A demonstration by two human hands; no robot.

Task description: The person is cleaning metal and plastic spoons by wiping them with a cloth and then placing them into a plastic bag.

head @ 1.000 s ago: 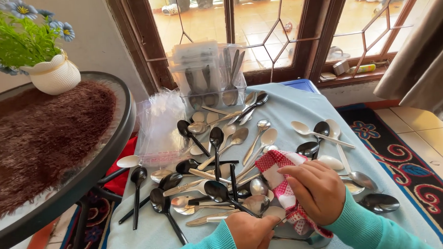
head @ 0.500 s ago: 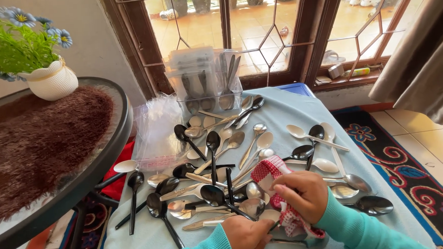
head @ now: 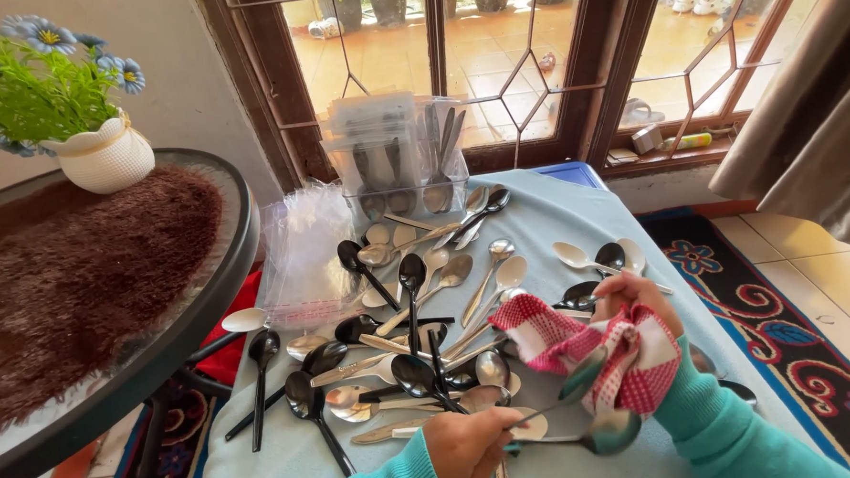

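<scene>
Metal spoon [head: 584,374] held low over blue tablecloth [head: 539,215], bowl in red-checked cloth [head: 592,346] | left hand [head: 468,447] clenched on handle | right hand [head: 638,301] gripped cloth | loose spoons [head: 410,335] scattered beside.

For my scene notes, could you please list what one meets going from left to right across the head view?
White flower pot → round glass table → clear plastic bags → clear cutlery box → left hand → red checked cloth → patterned rug.
</scene>
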